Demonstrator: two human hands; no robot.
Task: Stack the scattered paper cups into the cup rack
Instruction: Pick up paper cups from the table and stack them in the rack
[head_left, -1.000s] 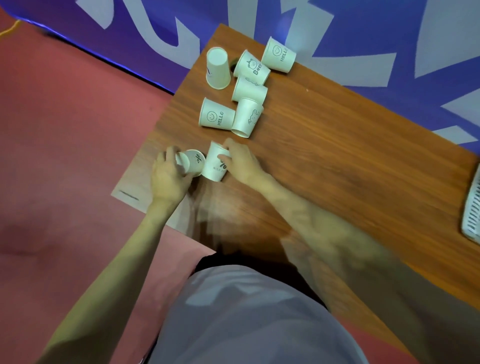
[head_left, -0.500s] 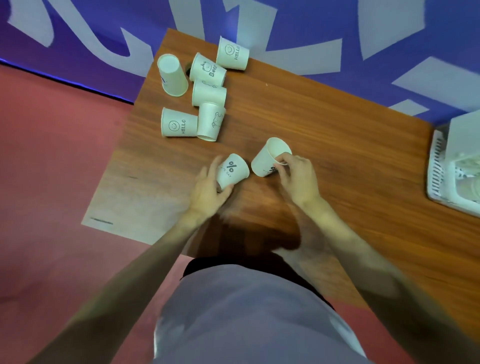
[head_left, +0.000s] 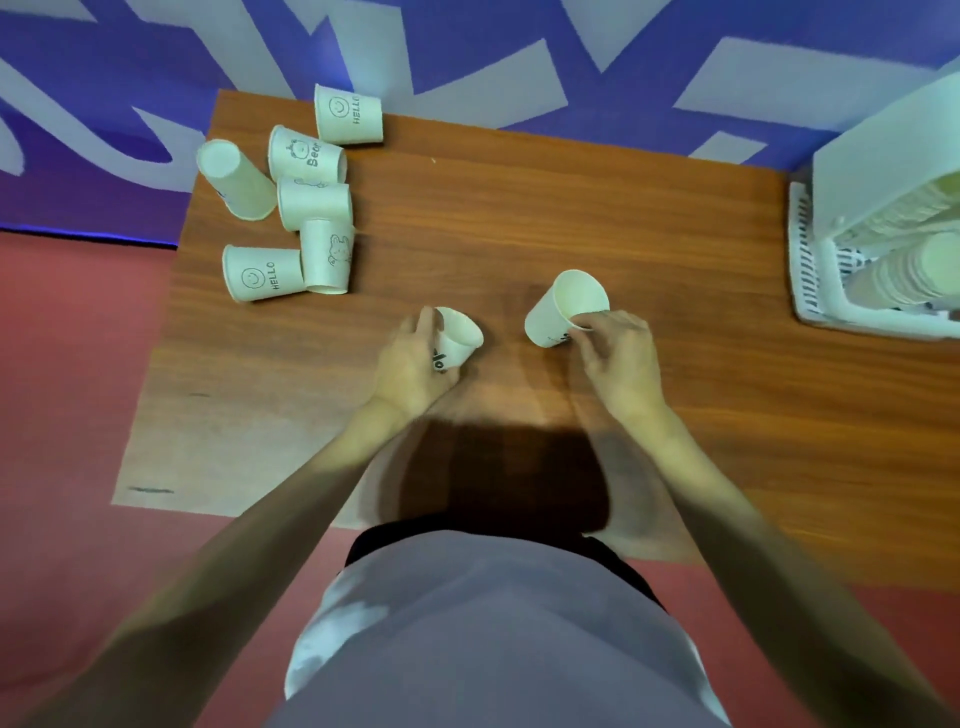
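Both hands, left (head_left: 415, 358) and right (head_left: 618, 358), grip paper cups above the table (head_left: 519, 208).

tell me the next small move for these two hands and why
Probably nest the two held cups. The left hand grips one paper cup and the right hand pinches the rim of another, its mouth open upward. One stack then goes to the cup rack at the right.

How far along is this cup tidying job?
Some cups already sit nested in the white cup rack at the table's right edge. The left hand and right hand each hold one paper cup. Six scattered cups still wait at the far left corner.
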